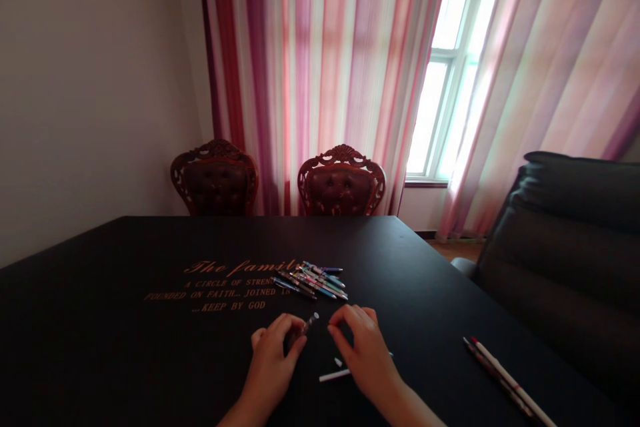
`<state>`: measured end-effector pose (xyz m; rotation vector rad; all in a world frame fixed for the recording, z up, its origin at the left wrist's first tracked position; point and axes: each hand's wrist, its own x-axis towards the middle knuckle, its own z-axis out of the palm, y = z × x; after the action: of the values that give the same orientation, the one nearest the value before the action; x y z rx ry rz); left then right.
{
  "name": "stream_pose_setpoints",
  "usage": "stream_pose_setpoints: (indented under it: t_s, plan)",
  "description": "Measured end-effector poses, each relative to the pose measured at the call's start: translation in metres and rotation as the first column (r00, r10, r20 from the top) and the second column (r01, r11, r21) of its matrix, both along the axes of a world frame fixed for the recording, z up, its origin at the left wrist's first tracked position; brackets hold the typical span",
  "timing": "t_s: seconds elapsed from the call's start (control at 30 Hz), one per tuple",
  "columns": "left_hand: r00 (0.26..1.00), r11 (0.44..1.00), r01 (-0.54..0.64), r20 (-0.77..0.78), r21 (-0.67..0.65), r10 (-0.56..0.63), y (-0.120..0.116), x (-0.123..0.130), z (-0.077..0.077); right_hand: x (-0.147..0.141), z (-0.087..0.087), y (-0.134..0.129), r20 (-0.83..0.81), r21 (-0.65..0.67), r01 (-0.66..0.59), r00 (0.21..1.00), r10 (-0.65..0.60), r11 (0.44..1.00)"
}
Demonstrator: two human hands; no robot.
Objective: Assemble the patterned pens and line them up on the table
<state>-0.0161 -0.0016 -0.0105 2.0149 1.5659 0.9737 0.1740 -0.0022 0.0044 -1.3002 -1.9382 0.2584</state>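
Note:
My left hand (276, 347) is closed, thumb and fingers pinching a short pen barrel (311, 323), dark and see-through with a pale round end pointing up and right. Just right of it, my right hand (361, 340) is closed too, thumb and index fingertips together; anything between them is too small to make out. A white pen tube (333, 376) lies on the table, partly hidden beneath my right hand. Beside it rests a small white pointed piece (339, 362). Beyond both hands lies a loose pile of several pens (320, 282).
The black table (150, 367) carries gold lettering (230, 293). Two pens (505, 377), one white and one dark, lie near its right side. Two carved chairs (343, 183) stand at the far edge, a dark padded seat (570, 247) at the right.

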Motion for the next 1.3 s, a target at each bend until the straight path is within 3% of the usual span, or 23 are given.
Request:
stream_pose_setpoints:
  t_s: [0.27, 0.73, 0.97, 1.3]
  plan:
    - [0.99, 0.994, 0.101, -0.101, 0.05, -0.095, -0.008, 0.005, 0.005, 0.006, 0.009, -0.003, -0.088, 0.099, -0.023, 0.996, 0.032, 0.995]
    - [0.99, 0.992, 0.11, -0.095, 0.06, -0.104, -0.008, 0.006, 0.001, 0.005, 0.012, -0.007, -0.022, 0.112, -0.107, 0.994, 0.11, 0.988]
    - [0.997, 1.0, 0.013, 0.081, -0.019, -0.012, 0.002, 0.002, -0.007, 0.014, 0.011, -0.004, 0.124, -0.047, 0.004, 0.992, 0.002, 0.999]
    - [0.999, 0.999, 0.032, -0.015, 0.018, -0.032, -0.002, 0.006, -0.002, 0.015, 0.007, -0.009, 0.304, -0.132, 0.009, 0.952, 0.032, 0.991]
